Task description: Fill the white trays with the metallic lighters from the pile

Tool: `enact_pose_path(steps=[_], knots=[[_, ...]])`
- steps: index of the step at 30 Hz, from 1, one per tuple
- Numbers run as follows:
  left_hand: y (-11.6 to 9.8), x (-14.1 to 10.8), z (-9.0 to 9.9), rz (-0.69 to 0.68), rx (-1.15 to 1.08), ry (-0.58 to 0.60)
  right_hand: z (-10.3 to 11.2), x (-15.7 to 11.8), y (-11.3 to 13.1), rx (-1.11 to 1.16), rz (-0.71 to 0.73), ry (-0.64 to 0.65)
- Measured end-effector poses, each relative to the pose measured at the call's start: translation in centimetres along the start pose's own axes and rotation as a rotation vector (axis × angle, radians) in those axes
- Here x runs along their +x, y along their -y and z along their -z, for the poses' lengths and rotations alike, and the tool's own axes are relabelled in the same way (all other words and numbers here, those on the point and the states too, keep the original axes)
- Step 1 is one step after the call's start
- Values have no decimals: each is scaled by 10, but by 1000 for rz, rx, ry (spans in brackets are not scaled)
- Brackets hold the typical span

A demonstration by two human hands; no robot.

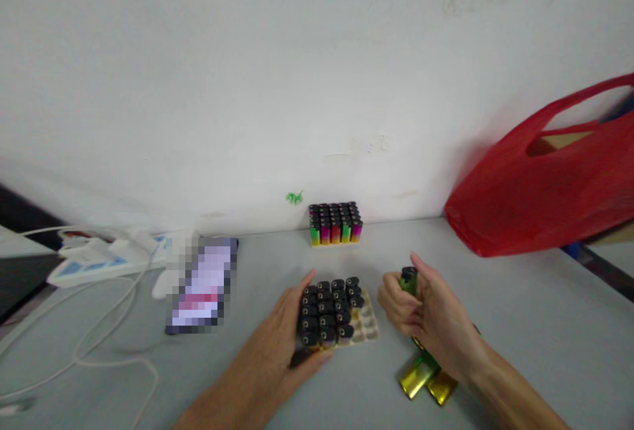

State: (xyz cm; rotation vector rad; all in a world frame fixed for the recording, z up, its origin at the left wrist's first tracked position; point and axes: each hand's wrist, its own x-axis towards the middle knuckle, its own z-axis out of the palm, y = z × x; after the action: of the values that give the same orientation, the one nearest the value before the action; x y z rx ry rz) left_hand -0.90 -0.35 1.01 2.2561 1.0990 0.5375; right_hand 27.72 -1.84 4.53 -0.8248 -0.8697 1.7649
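Note:
My left hand [284, 327] grips the left side of a pale moulded tray [370, 332], fingers at its far edge and thumb at its near edge. Black-topped lighters [325, 308] stand upright in the tray's left and middle rows; bare pockets show at its right. To the right of the tray, my right hand [421, 311] is closed around a green lighter [409, 279], its black top pointing up. Beneath the right wrist lie several loose lighters [419, 374] with shiny yellow-green bodies, partly hidden by the hand.
A second block of colourful lighters [335, 226] stands against the wall. On the left are a blurred-out phone [203, 285], a white power strip [106, 258] and loose cables [79, 344]. A red bag [549, 185] stands at the right.

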Motion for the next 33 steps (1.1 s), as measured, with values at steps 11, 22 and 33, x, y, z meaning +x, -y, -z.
enact_pose_path(steps=[11,22,33], knots=[[2,-1,-2,-5,18,19,1,2,-12,37,-40,-35],[1,0,-1,-6,11,3,-6,1,-6,-131,77,-237],[1,1,-1,3,20,9,-6,0,-4,-74,22,-107]])
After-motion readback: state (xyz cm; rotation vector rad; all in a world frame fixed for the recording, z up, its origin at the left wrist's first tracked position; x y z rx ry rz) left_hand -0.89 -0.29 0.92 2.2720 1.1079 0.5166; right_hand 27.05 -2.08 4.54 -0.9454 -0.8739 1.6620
